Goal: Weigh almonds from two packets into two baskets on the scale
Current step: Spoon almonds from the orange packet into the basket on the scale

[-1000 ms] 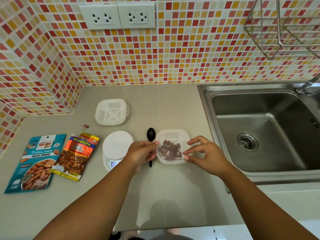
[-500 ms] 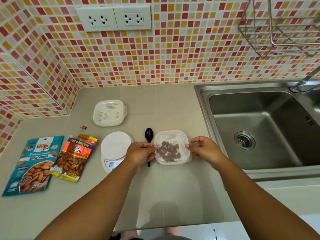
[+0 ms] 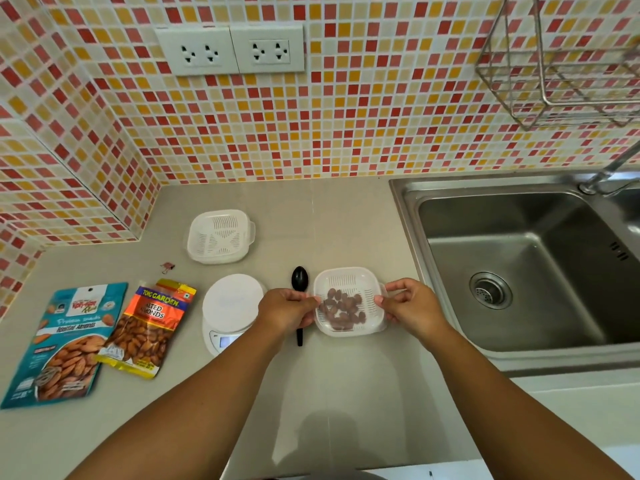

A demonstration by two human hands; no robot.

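While both hands pinch its side rims, the almond-filled basket (image 3: pixel 349 301) sits right of the spoon (image 3: pixel 300 289) on the surface (image 3: pixel 346 393) — left hand (image 3: pixel 289 311) grip at left edge, right hand (image 3: pixel 412 308) at right. Scale (image 3: pixel 231 315) bare; second basket (image 3: pixel 219 236) behind it; both packets (image 3: pixel 104 337) far left.

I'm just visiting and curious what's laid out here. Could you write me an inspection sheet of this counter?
Surface: beige counter, things lying flat on it.
Job's things: basket with almonds right of the white scale; empty basket behind; teal packet and orange packet at left.
Clutter: black spoon; small clip.
Hands: left hand and right hand hold the filled basket's opposite edges.
Cables: nothing seen.
Surroundings: steel sink, mosaic tiles, wall sockets, wire rack.
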